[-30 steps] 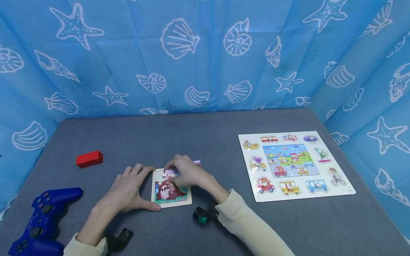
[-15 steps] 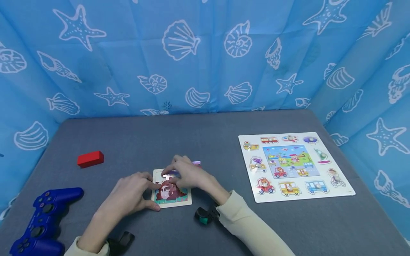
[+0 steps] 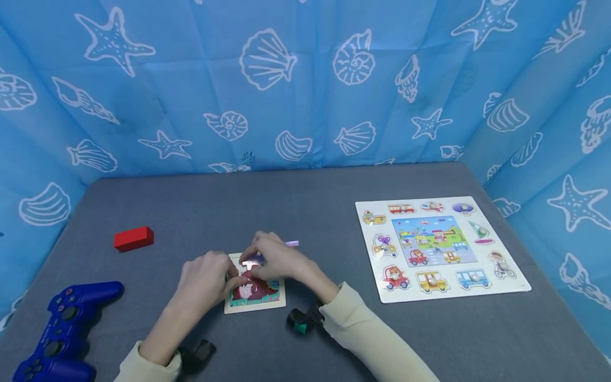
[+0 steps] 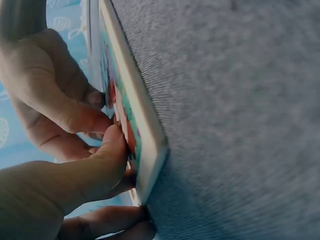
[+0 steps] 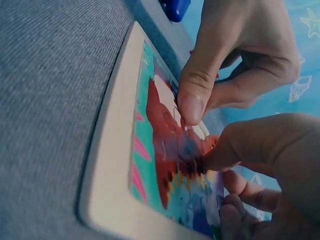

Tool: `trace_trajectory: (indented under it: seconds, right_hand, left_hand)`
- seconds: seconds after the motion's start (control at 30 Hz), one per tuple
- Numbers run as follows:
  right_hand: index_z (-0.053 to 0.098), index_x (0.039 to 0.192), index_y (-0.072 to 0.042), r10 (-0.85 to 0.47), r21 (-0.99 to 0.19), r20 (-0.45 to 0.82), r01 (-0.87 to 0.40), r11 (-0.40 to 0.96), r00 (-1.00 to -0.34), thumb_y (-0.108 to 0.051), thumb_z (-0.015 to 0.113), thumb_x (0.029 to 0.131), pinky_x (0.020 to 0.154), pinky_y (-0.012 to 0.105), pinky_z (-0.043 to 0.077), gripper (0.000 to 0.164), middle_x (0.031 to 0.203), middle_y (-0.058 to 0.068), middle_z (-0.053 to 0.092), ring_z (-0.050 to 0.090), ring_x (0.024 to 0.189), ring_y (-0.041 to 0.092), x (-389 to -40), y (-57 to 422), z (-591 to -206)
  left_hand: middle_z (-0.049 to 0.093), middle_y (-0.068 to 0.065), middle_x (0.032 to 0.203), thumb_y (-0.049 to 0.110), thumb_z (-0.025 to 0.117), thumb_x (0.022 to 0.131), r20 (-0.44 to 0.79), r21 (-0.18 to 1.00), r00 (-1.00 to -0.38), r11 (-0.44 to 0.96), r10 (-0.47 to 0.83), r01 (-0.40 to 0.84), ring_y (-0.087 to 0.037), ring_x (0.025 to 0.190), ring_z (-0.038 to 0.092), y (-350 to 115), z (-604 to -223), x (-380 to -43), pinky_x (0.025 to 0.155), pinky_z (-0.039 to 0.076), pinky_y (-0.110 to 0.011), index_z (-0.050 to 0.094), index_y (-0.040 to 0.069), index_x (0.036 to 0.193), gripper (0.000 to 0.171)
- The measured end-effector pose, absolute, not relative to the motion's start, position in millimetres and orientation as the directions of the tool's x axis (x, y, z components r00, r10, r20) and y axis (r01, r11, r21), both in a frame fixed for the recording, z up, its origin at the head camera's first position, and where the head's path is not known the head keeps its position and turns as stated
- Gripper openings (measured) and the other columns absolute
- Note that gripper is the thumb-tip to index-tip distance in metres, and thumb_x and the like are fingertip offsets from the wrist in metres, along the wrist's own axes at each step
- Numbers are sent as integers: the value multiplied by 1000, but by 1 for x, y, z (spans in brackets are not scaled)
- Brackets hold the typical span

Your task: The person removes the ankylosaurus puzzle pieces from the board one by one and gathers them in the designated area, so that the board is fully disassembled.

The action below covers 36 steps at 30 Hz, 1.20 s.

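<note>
A small jigsaw puzzle in a pale wooden frame (image 3: pixel 254 307) lies on the table in the head view, showing a red-brown animal on green. My left hand (image 3: pixel 208 276) is over its left side, thumb and forefinger pinching a puzzle piece near the middle, other fingers by the frame's edge. From the upper right my right hand (image 3: pixel 277 257) reaches over it, thumb and fingers curled on a piece. In the right wrist view both thumbs meet on the red-brown pieces (image 5: pixel 167 145); the fingers partly hide the held pieces. A purple piece (image 3: pixel 292 243) shows behind my right hand.
A white peg puzzle board (image 3: pixel 446 289) with vehicle pictures lies at the right. On the left are a red block (image 3: pixel 133 239) and a blue game controller (image 3: pixel 67 323). A blue shell-patterned curtain (image 3: pixel 315 95) hangs behind the grey table (image 3: pixel 324 207).
My left hand has moved from the frame's left edge rightward over the puzzle, its thumb leaving the lower corner for the middle pieces. My right hand has stayed nearly in place.
</note>
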State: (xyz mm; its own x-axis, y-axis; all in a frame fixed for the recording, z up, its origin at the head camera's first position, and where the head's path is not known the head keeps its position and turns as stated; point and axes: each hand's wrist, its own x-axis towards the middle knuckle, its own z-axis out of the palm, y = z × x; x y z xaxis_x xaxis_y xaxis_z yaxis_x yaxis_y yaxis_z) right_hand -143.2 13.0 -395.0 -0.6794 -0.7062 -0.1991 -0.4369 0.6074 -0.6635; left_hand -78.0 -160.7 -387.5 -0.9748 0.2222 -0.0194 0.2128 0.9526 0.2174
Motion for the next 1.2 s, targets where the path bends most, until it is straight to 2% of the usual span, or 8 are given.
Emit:
trace_trajectory:
  seconds: [0.23,0.5,0.7,0.83,0.93,1.03,1.2]
  right_hand:
    - [76,120,-13,-686,-715,-224,-362,598,-692,-9,68,96,85,26,38,26,115,6,62,48,100,14,-144,15,-398]
    - [77,118,-12,-673,-705,-229,-356,613,-704,-6,67,95,82,25,37,26,114,6,62,47,97,13,-144,10,-397]
    - [75,116,-14,-680,-699,-270,-347,625,-682,-5,65,95,82,28,32,25,111,5,56,40,98,16,-145,9,-394]
    - [73,123,-12,-730,-723,-208,-400,563,-652,-4,61,98,81,26,33,29,110,7,56,42,97,17,-148,17,-397]
    - [72,127,-9,-732,-710,-152,-442,549,-665,-5,60,99,77,23,35,31,110,10,57,45,92,16,-149,24,-397]
    - [73,127,-8,-701,-673,-154,-445,590,-696,-8,63,99,74,23,36,30,111,10,57,46,90,15,-146,26,-394]
    - [72,126,-8,-690,-641,-167,-454,618,-704,-8,64,99,77,25,40,28,115,9,57,46,91,14,-141,24,-392]
  left_hand:
    - [54,4,56,41,83,85,-2,190,-981,963,196,192,-9,46,42,-153,-387,-80,42,27,-24,71,17,60,36]
    - [46,2,55,39,83,85,16,166,-986,972,165,166,-10,47,36,-146,-386,-76,44,22,-24,60,15,57,44]
    - [50,1,55,42,85,82,10,172,-991,976,136,135,-11,46,40,-145,-385,-78,43,24,-24,62,15,58,43]
    - [53,1,56,42,87,80,24,197,-991,972,129,131,-11,47,43,-149,-386,-80,42,26,-24,65,15,59,41]
    - [53,2,59,42,87,80,7,216,-993,969,119,118,-11,50,43,-151,-386,-82,43,27,-24,64,16,59,41]
    - [52,2,60,41,87,81,-2,226,-994,968,114,110,-11,50,43,-151,-386,-81,44,27,-25,63,15,60,41]
    - [53,1,61,39,87,80,6,224,-994,968,110,109,-11,50,43,-149,-387,-80,44,27,-24,62,15,60,41]
